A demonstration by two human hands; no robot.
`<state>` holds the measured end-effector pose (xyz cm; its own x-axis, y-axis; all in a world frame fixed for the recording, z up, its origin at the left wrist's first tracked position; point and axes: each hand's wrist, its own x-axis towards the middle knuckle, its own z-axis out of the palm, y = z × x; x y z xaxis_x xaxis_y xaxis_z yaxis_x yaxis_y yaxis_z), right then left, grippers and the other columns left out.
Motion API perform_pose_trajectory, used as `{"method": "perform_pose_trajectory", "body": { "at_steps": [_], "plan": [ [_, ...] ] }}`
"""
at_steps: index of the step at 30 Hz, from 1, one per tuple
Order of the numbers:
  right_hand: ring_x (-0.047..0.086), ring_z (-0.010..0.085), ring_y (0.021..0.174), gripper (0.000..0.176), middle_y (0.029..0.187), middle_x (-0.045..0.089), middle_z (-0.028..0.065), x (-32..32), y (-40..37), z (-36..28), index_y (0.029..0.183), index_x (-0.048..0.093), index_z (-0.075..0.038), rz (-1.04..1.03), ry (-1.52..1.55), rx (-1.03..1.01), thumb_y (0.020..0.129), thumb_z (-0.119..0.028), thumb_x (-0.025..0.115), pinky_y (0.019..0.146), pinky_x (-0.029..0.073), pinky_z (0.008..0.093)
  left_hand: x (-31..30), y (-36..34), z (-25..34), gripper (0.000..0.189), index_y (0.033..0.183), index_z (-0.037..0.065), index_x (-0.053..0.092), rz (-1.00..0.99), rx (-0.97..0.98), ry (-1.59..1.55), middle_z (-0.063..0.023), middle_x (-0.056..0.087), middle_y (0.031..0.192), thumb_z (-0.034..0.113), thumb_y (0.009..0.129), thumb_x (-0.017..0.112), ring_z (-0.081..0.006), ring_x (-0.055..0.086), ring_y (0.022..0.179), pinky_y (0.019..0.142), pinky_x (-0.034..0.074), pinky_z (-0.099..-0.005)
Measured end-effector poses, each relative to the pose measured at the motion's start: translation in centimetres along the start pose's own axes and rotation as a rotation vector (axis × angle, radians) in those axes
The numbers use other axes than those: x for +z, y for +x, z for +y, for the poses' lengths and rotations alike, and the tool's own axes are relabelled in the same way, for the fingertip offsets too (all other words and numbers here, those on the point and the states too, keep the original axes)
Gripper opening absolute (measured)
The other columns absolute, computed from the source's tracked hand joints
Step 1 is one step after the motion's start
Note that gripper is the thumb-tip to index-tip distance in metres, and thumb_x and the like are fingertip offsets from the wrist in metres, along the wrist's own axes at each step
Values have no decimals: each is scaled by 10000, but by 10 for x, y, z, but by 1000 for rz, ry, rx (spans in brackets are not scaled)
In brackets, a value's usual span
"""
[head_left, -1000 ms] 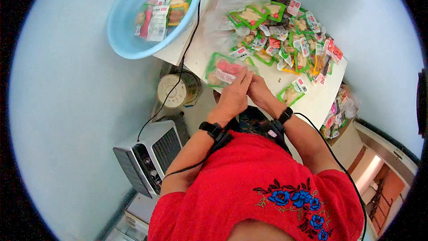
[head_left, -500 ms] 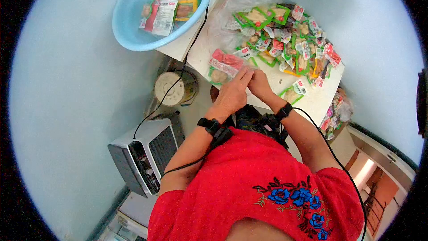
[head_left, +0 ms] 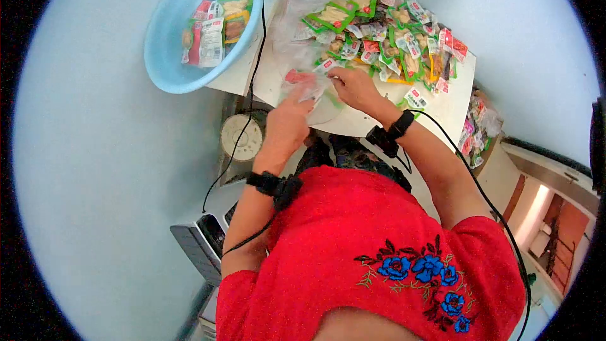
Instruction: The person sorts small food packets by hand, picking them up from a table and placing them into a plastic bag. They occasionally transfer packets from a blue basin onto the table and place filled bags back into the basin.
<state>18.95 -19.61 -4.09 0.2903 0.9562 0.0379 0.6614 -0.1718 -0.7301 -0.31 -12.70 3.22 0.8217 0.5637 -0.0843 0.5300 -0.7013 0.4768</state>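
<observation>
A clear plastic bag with red print [head_left: 323, 106] is stretched between my two hands at the table's near edge. My left hand [head_left: 287, 127] grips its left side, with the fingertips partly hidden by the shiny film. At its upper right edge, my right hand [head_left: 358, 90] pinches the film between thumb and fingers. Just beyond my hands lies a heap of small sealed food packets [head_left: 410, 44] with green, yellow and red borders. One packet [head_left: 413, 99] lies apart, to the right of my right hand.
A blue basin [head_left: 158, 44] holding several packets stands at the back left. Crumpled clear plastic [head_left: 309, 9] lies beside the heap. A black cable [head_left: 254, 69] hangs past the white table [head_left: 372, 125]. More packets [head_left: 481, 129] sit low at the right. A round-topped container [head_left: 242, 137] stands below.
My hands have moved apart, the left one down and left, the right one slightly up and left. The bag between them is now spread wider.
</observation>
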Motion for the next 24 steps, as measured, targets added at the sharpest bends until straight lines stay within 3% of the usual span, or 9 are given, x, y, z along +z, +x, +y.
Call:
{"method": "perform_pose_trajectory", "body": {
  "at_steps": [2,5,8,11,14,17,21,24],
  "plan": [
    [594,305,585,202,678,614,170,-2,7,-6,992,631,-63,35,25,-86,810,-112,555,559,456,405,-8,-6,-12,294,952,88,691,58,47,20,-132,541,1271,-2,704,562,-337,615,981,782,516,-419],
    [571,284,546,244,629,588,166,-4,15,-22,991,650,-61,26,60,-30,779,-79,531,541,439,388,-19,-11,-24,244,894,37,696,11,50,73,-201,512,1290,5,694,559,-356,604,990,817,512,-416],
    [557,227,480,265,581,584,127,-2,27,-22,973,684,-64,3,120,-44,758,-73,530,496,437,356,-27,-12,-32,288,970,70,684,-128,45,222,-143,541,1274,0,733,536,-346,571,1071,908,482,-402],
    [622,249,503,257,650,647,160,-20,38,-46,899,721,-37,-160,384,306,750,-97,520,527,524,378,-28,-21,-46,201,892,30,691,-7,153,259,-191,616,1072,50,721,588,-388,585,940,833,497,-414],
    [532,128,404,220,575,603,62,-22,44,-44,877,697,24,-98,533,360,787,-90,531,408,412,259,-49,-26,-38,128,862,23,670,29,145,187,-162,638,961,84,758,625,-366,588,910,805,494,-415],
    [543,125,430,214,587,602,65,-27,46,-47,851,686,44,-151,536,302,810,-130,570,412,413,248,-46,-28,-52,104,832,16,645,145,94,76,-127,646,956,105,779,653,-338,595,889,781,491,-410],
    [544,106,495,215,629,602,50,-26,63,-42,896,677,31,-250,605,390,819,-163,626,450,433,245,-54,-19,-60,64,819,3,618,325,118,7,-141,644,877,46,778,642,-338,614,803,712,493,-396],
    [550,96,540,219,648,605,40,-48,64,-51,896,669,44,-323,747,307,805,-156,653,488,443,235,-57,-11,-64,58,821,-6,617,392,79,-127,-156,642,842,27,778,636,-343,618,746,668,497,-384]
  ]
}}
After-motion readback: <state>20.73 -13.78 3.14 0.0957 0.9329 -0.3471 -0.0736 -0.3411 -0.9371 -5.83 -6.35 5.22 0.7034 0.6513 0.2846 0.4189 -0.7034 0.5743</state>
